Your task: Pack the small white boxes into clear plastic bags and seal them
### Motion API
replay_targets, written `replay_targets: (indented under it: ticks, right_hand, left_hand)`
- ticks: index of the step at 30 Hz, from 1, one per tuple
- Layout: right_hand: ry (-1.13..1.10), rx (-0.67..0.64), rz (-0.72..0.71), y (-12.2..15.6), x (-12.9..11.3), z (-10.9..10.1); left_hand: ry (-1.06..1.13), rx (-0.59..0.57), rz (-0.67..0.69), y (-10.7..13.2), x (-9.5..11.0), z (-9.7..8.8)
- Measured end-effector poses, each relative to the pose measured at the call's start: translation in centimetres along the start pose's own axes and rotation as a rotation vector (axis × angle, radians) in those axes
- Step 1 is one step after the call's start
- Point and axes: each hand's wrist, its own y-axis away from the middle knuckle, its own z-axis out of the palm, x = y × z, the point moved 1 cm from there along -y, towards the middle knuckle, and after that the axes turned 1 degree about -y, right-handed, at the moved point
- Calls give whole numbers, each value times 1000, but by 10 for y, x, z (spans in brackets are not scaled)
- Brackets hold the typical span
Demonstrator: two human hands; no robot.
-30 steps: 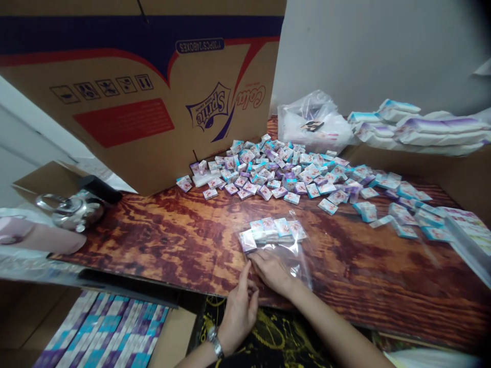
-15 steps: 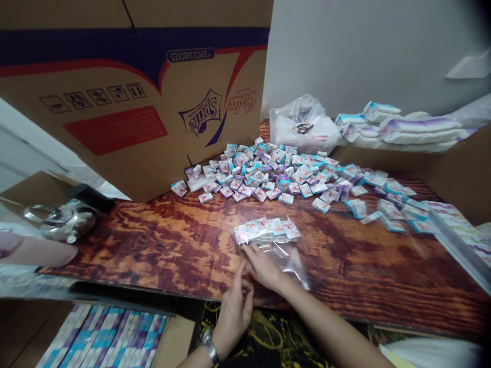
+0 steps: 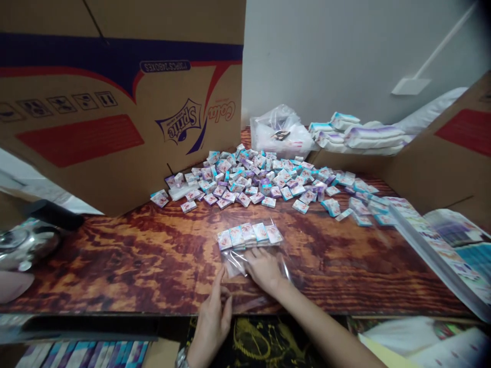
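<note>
A clear plastic bag [image 3: 249, 255] lies on the wooden table [image 3: 134, 255], holding a row of small blue, purple and white packets [image 3: 249, 236] at its far end. My right hand [image 3: 264, 268] lies flat on the bag's near part, just behind the packets, fingers spread. My left hand [image 3: 213, 314] rests at the bag's near left corner by the table's front edge, fingers together and stretched out, touching the plastic. Beyond the bag a big loose heap of the same small packets [image 3: 261, 179] covers the table's far side.
A large cardboard box [image 3: 115, 102] stands tilted at the back left. A clear bag [image 3: 280, 133] and stacked soft packs [image 3: 364, 138] sit at the back. Another carton [image 3: 441, 153] is at right, printed sheets [image 3: 433, 240] beside it. A metal object [image 3: 23, 245] lies at left.
The view has turned right and dipped, so everything sits further left in the picture. My hands stay on the bag; the left one has slid a little nearer the table's edge.
</note>
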Motion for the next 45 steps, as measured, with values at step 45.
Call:
replay_targets:
  ticks: [45]
  right_hand:
    - [-307,438,120,76,75,-9]
  left_hand:
    - [-475,-299,417,-120,62,101]
